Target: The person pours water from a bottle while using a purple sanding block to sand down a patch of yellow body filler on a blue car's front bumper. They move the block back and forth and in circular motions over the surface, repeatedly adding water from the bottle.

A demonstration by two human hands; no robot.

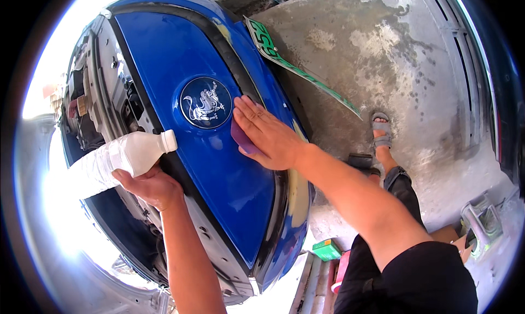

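A plastic bottle of whitish liquid (126, 152) is held tilted on its side in my left hand (150, 185), its capped end over the dark edge of a blue car body panel (229, 199). My right hand (265, 133) has its fingers together over a purple sheet or pad (240, 136), which rests on that panel just beside a round emblem (205, 100) with a silver animal figure. A dark trim strip (272, 221) runs along the panel's right side, with pale yellowish patches on the paint beyond it.
An open engine bay (87, 117) lies at left. A green-marked plate (303, 76) juts over the stained concrete floor (383, 51). My sandalled foot (381, 131) is at right. A green box (327, 250), a pink container (340, 270) and a grey object (481, 221) sit low.
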